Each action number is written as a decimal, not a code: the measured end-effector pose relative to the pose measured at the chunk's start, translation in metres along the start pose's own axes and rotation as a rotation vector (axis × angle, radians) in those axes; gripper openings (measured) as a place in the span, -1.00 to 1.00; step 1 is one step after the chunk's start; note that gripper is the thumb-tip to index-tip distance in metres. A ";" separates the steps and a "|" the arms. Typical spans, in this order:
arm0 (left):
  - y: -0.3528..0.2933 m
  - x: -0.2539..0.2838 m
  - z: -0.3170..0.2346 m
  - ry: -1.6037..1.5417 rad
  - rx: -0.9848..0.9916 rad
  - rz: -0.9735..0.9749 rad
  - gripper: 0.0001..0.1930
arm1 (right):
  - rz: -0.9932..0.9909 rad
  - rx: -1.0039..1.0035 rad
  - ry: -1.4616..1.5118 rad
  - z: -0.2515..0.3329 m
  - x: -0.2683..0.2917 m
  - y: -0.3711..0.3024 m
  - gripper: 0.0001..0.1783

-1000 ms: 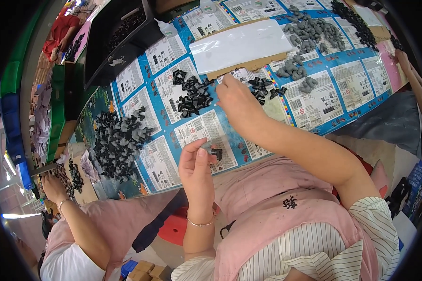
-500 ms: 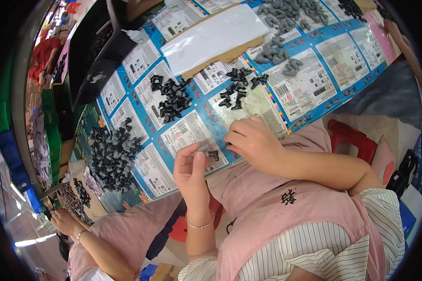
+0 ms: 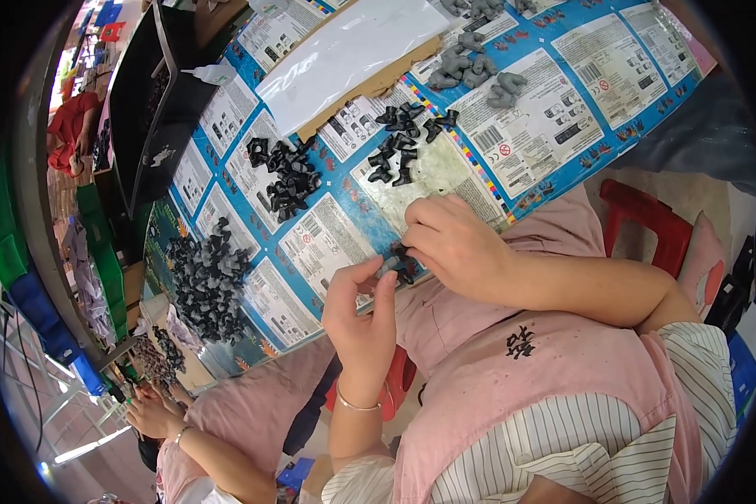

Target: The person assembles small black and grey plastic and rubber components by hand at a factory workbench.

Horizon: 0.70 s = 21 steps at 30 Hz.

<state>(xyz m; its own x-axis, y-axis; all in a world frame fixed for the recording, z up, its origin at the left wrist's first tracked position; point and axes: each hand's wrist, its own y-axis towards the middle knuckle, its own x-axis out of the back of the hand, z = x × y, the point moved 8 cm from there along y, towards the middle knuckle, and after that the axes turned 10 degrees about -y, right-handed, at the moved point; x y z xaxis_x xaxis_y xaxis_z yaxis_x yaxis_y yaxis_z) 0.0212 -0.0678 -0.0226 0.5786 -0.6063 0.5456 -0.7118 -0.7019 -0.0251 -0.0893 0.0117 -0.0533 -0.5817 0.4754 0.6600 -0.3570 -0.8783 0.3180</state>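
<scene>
Between the thumb and fingers of my left hand [image 3: 358, 317] is a small grey plastic toy part [image 3: 386, 267]. My right hand [image 3: 460, 250] pinches a small black plastic part [image 3: 405, 267] against it. The fingers cover much of both, so I cannot tell whether they are joined. Beyond my right hand lie several loose black boot-shaped parts [image 3: 405, 160]. A denser cluster of black parts [image 3: 292, 181] sits farther left. At the left, a large pile mixes grey and black pieces [image 3: 208, 281].
Printed blue-and-white sheets [image 3: 311, 233] cover the table. Grey parts [image 3: 470, 63] lie at the far side beside a white sheet on cardboard [image 3: 353, 59]. A black bin [image 3: 155, 92] stands at the far left. Another person's hand [image 3: 153, 412] works at lower left.
My hands have drawn together, and the black part in the right hand now meets the piece in the left. The view has shifted slightly, moving the table's contents leftward and up.
</scene>
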 end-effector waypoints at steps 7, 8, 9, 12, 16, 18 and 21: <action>0.004 -0.006 -0.002 0.097 -0.013 0.035 -0.84 | -0.041 -0.009 -0.004 -0.002 -0.002 -0.001 -0.94; 0.006 -0.007 -0.003 0.101 -0.010 0.039 -0.84 | -0.044 -0.009 -0.003 -0.003 -0.002 -0.001 -0.93; 0.007 -0.009 -0.005 0.134 -0.028 0.047 -0.84 | -0.046 -0.010 -0.003 -0.003 -0.002 -0.001 -0.93; 0.009 -0.012 -0.012 0.189 -0.066 0.069 -0.84 | -0.051 -0.002 -0.028 -0.002 -0.002 -0.001 -0.93; 0.015 -0.017 -0.024 0.233 -0.084 0.155 -0.84 | -0.039 0.001 -0.032 -0.002 -0.004 -0.002 -0.92; 0.019 -0.019 -0.027 0.241 -0.090 0.189 -0.84 | -0.050 -0.016 0.026 -0.004 -0.003 -0.002 -0.88; 0.023 -0.021 -0.027 0.253 -0.090 0.249 -0.84 | -0.044 -0.020 0.030 -0.004 -0.003 -0.002 -0.88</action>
<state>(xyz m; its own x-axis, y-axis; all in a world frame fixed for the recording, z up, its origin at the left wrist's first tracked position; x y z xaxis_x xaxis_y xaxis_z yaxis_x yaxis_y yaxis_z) -0.0180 -0.0612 -0.0115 0.2741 -0.6353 0.7220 -0.8574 -0.5014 -0.1157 -0.0898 0.0119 -0.0583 -0.5863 0.5151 0.6252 -0.3968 -0.8555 0.3326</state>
